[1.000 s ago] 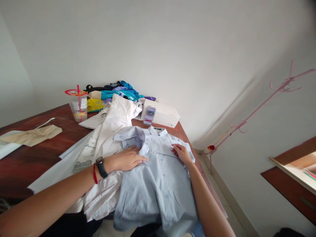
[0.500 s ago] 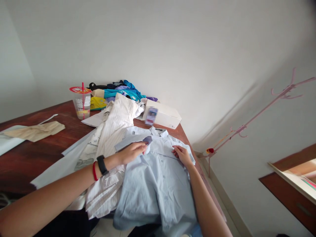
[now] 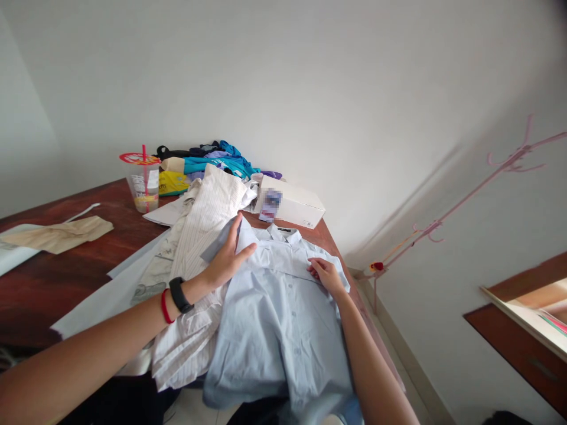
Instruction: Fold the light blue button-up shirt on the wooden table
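A light blue button-up shirt (image 3: 270,319) lies front up, its collar towards the wall and its hem hanging over the near table edge. One sleeve lies folded across the chest. My left hand (image 3: 228,257), with a black band and red cord at the wrist, is open at the shirt's left shoulder, fingers and thumb spread against the fabric. My right hand (image 3: 325,274) is closed at the other side of the chest, fingers curled on the sleeve cloth. Beside the shirt, under my left forearm, lies a white striped shirt (image 3: 199,230).
On the dark wooden table (image 3: 88,265) stand a plastic cup with a red straw (image 3: 145,189) and a white box (image 3: 296,203). A clothes pile (image 3: 217,162) lies against the wall. Brown paper (image 3: 84,230) is at left. A pink coat rack (image 3: 469,195) stands right.
My left hand has let go of the sleeve end and opened, moving slightly up and left towards the shoulder. My right hand stays in nearly the same place.
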Tool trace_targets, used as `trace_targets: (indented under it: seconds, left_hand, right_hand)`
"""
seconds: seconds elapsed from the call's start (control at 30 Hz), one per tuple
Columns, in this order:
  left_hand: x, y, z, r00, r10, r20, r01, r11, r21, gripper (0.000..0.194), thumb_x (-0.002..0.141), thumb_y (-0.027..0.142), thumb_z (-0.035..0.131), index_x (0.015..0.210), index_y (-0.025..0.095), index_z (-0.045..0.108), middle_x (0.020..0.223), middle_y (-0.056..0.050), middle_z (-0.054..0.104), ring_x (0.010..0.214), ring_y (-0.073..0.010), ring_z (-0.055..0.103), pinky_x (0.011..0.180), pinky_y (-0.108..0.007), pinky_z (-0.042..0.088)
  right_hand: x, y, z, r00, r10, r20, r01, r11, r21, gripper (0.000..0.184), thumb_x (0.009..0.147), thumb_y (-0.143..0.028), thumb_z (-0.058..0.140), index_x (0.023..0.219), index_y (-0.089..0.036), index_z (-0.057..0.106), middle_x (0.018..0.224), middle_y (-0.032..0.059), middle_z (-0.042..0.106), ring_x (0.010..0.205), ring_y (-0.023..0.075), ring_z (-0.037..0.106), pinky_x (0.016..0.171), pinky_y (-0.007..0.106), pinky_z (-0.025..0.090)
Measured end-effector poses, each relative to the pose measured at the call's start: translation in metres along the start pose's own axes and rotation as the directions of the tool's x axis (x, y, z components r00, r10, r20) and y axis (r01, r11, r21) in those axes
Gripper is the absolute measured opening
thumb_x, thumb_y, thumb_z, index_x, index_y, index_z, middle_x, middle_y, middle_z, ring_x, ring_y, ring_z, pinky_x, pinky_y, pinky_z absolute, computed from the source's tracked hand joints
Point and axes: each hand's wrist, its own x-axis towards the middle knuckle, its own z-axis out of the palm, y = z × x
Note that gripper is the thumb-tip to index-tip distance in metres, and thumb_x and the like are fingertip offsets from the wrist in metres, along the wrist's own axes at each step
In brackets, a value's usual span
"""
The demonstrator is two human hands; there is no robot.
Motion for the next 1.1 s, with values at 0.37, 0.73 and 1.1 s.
trace_targets:
  seconds: [0.37,0.73,1.1]
  left_hand:
    - [-0.02,0.017,0.001,0.706,0.218,0.674,-0.341,0.939,0.054,0.076,0.088,0.004,0.049,0.158,0.034,0.041,0.091,0.0,0.079,0.065,-0.0152,0.068,0.067,-0.022,0.049]
    - [-0.022,0.032,-0.003,0.743,0.273,0.611,-0.433,0.893,0.127,0.045,0.092,0.03,0.06,0.135,0.021,0.069,0.066,-0.003,0.073,0.055,-0.0222,0.066,0.057,-0.031,0.046]
    - [-0.028,0.041,0.003,0.67,0.326,0.667,-0.504,0.859,0.086,0.029,0.091,0.033,0.06,0.108,0.019,0.079,0.069,-0.005,0.075,0.057,-0.0227,0.068,0.051,-0.033,0.041]
  right_hand:
    - [-0.006,-0.014,0.004,0.991,-0.134,-0.026,0.132,0.988,-0.077,0.05,0.091,-0.062,0.057,0.104,-0.016,0.073,0.08,0.0072,0.073,0.068,0.0191,0.064,0.064,0.031,0.051]
    - [-0.017,-0.032,0.02,0.981,-0.154,0.114,0.163,0.984,-0.069,0.046,0.092,-0.058,0.059,0.11,-0.019,0.073,0.084,0.0072,0.075,0.075,0.0213,0.068,0.069,0.032,0.053]
    - [-0.029,-0.058,0.026,0.949,-0.149,0.277,0.136,0.988,0.068,0.05,0.095,-0.056,0.055,0.125,-0.018,0.07,0.076,0.005,0.074,0.064,0.0178,0.062,0.062,0.03,0.05]
